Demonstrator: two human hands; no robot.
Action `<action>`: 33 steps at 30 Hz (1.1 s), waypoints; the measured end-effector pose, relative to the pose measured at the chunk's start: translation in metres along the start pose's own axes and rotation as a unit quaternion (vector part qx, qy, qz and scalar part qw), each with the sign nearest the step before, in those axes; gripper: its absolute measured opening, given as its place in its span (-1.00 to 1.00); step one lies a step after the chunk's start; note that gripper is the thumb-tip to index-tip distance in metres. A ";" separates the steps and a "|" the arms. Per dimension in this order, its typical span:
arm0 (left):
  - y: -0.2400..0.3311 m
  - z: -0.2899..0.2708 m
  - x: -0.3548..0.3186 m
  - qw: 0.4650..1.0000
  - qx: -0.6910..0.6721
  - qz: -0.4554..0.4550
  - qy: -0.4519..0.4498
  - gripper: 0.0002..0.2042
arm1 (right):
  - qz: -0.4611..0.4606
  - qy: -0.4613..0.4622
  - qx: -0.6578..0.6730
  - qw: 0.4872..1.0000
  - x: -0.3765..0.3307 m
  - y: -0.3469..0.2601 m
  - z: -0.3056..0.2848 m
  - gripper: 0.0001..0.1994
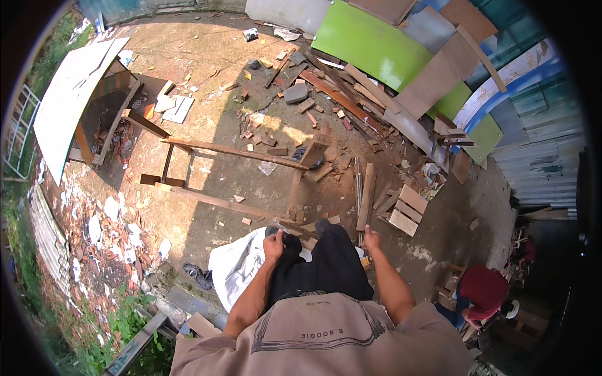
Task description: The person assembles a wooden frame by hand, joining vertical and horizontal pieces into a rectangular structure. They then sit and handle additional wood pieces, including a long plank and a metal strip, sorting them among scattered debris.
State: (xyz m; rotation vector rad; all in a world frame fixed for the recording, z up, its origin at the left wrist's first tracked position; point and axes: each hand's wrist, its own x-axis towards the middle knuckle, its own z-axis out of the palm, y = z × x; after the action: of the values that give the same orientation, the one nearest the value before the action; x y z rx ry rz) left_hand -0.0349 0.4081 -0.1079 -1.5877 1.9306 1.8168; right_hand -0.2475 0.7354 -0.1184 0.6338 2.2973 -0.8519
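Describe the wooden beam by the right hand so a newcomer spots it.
Find the big rectangular wooden frame on the ground. To its right, just beyond the right hand, is the wooden beam. It is one thick length, unlike the thin rods on its left and the slatted panel on its right.

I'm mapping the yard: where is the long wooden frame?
The frame is left of centre in the head view, beyond the left hand and right of the white panel.
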 end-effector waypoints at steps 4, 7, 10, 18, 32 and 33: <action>0.004 -0.031 0.027 0.994 0.004 -0.014 0.113 -0.39 | -0.151 0.061 -0.008 0.987 -0.021 -0.119 0.007 -0.40; 0.010 -0.055 0.037 0.984 -0.026 0.017 0.174 -0.41 | -0.308 0.119 0.031 0.943 -0.029 -0.201 0.019 -0.43; 0.020 -0.070 0.029 0.984 -0.071 -0.033 0.157 -0.46 | -0.384 0.042 0.043 0.921 -0.042 -0.280 0.026 -0.42; -0.008 -0.067 -0.015 0.923 -0.225 -0.168 0.263 -0.54 | -0.448 -0.157 -0.355 0.805 -0.005 -0.416 0.071 -0.10; -0.032 0.091 0.021 0.936 -0.132 -0.236 0.225 -0.38 | -0.552 -0.207 -0.402 0.700 0.031 -0.400 0.096 -0.35; -0.016 0.104 0.032 0.937 -0.121 -0.249 0.214 -0.34 | -0.539 -0.195 -0.405 0.712 0.032 -0.398 0.094 -0.38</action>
State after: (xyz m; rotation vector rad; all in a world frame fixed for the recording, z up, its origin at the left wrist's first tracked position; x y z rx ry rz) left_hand -0.0983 0.4708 -0.1717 -2.4445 1.2505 1.6293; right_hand -0.4768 0.4066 -0.0333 -1.2728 2.1603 -0.2301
